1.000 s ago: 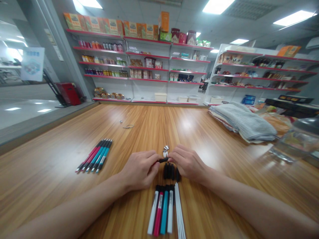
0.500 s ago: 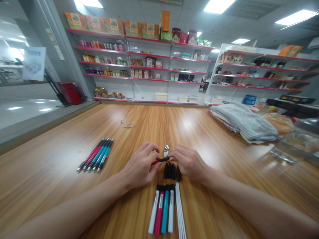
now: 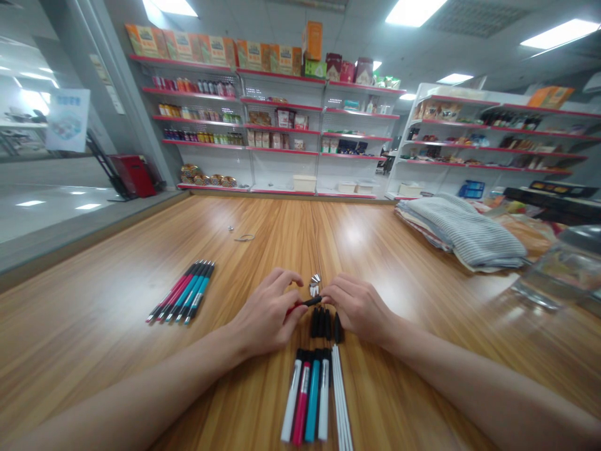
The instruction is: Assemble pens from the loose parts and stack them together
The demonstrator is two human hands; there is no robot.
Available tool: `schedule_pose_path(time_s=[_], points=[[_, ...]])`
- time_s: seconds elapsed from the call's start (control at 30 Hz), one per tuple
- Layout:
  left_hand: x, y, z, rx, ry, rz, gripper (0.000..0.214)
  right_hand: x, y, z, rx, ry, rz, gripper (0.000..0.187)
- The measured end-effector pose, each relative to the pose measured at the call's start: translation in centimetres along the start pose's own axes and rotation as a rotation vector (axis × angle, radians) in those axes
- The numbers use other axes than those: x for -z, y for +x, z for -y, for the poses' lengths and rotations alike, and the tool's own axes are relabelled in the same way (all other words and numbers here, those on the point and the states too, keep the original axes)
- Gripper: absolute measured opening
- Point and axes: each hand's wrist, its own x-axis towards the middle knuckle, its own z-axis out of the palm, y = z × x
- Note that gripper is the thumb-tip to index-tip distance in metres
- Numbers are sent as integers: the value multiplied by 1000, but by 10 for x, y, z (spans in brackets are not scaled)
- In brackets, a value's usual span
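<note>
Both hands meet over the middle of the wooden table point(image 3: 117, 326). My left hand point(image 3: 265, 313) is closed round a red pen barrel, only a bit of red showing at the fingertips. My right hand point(image 3: 357, 307) pinches a black grip piece point(image 3: 310, 301) against that barrel's end. Just below the hands lie several loose black grips point(image 3: 322, 322). Small silver metal tips point(image 3: 314, 285) lie just beyond the fingers. Nearer me lie several pen barrels point(image 3: 307, 394), white, pink and blue, beside thin white refills point(image 3: 342, 401).
A row of assembled pink and blue pens point(image 3: 183, 299) lies to the left. Folded striped cloth point(image 3: 462, 232) and a clear container point(image 3: 558, 266) sit at the right. A small ring and clip point(image 3: 243, 237) lie further out. Store shelves point(image 3: 277, 125) stand behind.
My left fingers have shifted on the pen, and a red bit of barrel now shows next to the black grip. Both hands stay in the same spot.
</note>
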Motion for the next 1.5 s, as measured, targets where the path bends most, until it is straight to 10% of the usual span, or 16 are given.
schedule_pose_path(time_s=[1.5], points=[[-1, 1, -5, 22, 21, -48, 11, 0, 0, -1, 27, -35, -49, 15]])
